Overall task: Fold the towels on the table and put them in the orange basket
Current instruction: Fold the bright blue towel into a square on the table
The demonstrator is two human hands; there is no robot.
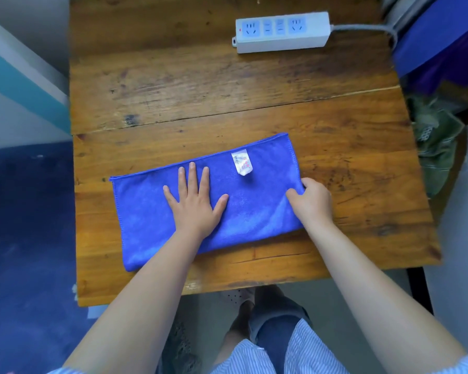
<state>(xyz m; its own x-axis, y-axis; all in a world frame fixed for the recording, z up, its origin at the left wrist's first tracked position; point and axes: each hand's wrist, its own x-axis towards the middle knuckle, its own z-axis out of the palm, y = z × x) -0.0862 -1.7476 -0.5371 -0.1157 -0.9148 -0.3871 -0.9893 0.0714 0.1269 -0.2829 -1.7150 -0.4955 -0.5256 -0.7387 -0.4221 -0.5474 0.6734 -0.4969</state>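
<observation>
Worn brown wooden planks make up the bench [227,85], and on its near half, toward six o'clock, lies the blue microfibre towel [254,201] as a long rectangle with a white care label [242,161] showing on top. I judge it folded once lengthwise, with at least one crosswise fold left. My left hand [193,201] lies flat on the cloth's middle, fingers straight and spread, pressing it down; my right hand [312,199] has its grip clamped on the towel's short edge at three o'clock, thumb on top and fingers curled round the hem, which looks ready to carry that end over toward nine o'clock. No orange basket shows in this view, nor any other towel, so the putting-away is all ahead. A white plastic power strip [281,32] with its grey cable sits at one o'clock, well apart from the towel and out of the fold's path. Off the bench at three o'clock lies crumpled green fabric [435,147]; nothing stands in the way.
</observation>
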